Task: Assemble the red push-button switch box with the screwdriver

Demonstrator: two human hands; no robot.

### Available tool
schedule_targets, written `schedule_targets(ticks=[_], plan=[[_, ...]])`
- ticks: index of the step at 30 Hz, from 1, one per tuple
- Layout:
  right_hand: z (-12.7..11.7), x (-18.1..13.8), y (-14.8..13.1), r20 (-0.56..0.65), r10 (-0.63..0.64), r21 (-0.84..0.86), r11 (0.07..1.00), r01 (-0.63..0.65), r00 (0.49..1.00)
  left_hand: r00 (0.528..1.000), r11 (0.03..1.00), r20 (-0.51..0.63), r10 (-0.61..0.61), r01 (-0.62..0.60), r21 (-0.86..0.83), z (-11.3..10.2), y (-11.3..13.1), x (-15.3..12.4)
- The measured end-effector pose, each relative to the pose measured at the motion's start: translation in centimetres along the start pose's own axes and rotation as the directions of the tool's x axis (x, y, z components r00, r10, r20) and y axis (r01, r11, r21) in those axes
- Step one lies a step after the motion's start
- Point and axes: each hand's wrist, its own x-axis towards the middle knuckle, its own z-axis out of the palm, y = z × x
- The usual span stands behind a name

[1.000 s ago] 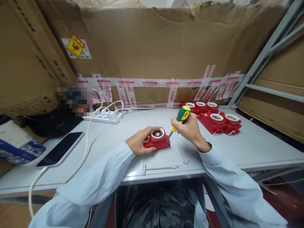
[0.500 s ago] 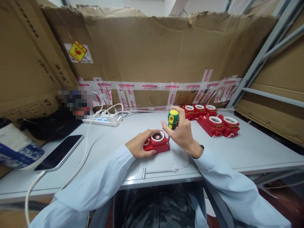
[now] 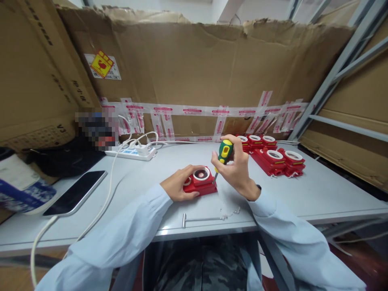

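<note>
My left hand (image 3: pixel 181 184) is closed around the left side of a red box-shaped device (image 3: pixel 206 188), which has a white ring and a dark round centre on top. It rests on the table. In my right hand (image 3: pixel 238 171) is a screwdriver (image 3: pixel 224 152) with a green and yellow handle. The screwdriver leans, handle up and to the right, and its tip meets the right end of the red device. A T-shaped metal tool (image 3: pixel 201 219) lies near the table's front edge, with a small clear bit of plastic (image 3: pixel 233 211) close to its right end.
Several similar red devices (image 3: pixel 274 157) stand at the back right. A white power strip (image 3: pixel 131 152) with plugged cables sits at the back left. On the left are a phone (image 3: pixel 75 193), a white cable (image 3: pixel 104 208) and a blue-and-white container (image 3: pixel 26 188). Cardboard (image 3: pixel 194 64) walls the back.
The screwdriver has gone from nearly upright to leaning right. My right hand has shifted slightly right with it. My left hand and the red device stay put.
</note>
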Motion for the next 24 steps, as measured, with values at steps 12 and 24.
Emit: schedule_targets(ticks=[12,24], plan=[[-0.1,0.1,-0.1,0.063,0.046,-0.082,0.996,-0.041,0.997,1.000,1.000,0.013,-0.006,0.006,0.002,0.0,0.0,0.0],[-2.1,3.3,-2.7,0.244,0.120,-0.663,0.745,0.075,0.962,1.000,1.000,0.017,-0.017,0.017,-0.013,-0.1,0.2,0.0]])
